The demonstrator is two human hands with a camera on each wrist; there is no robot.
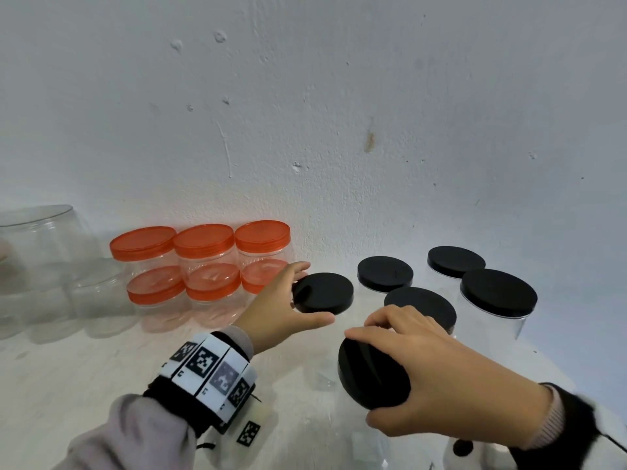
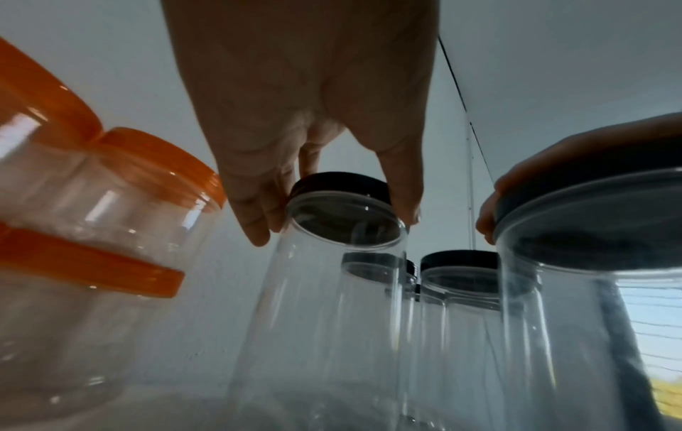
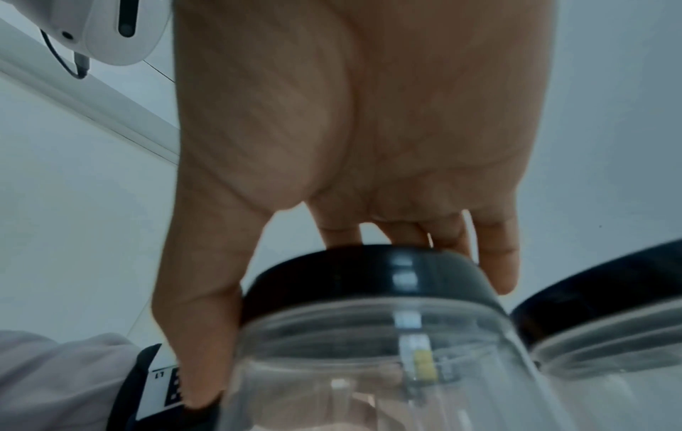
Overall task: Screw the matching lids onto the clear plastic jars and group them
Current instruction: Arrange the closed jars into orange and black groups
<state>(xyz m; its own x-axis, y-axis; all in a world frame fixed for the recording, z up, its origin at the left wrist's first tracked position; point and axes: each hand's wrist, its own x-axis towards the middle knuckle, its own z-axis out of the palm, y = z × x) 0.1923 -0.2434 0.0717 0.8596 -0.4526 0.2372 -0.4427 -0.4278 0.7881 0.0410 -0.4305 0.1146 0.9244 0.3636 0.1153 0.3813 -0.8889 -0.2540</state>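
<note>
My left hand grips the black lid of a tall clear jar from above, fingers on the far rim and thumb on the near side. In the left wrist view the left hand has fingers down both sides of that black lid. My right hand grips the black lid of a nearer clear jar, which leans to the left. Seen from the right wrist, the right hand has its thumb and fingers round this black lid atop the clear jar.
Several more black-lidded clear jars stand to the right by the wall. Orange-lidded jars are stacked two high to the left. Lidless clear jars crowd the far left. The white tabletop meets a white wall behind.
</note>
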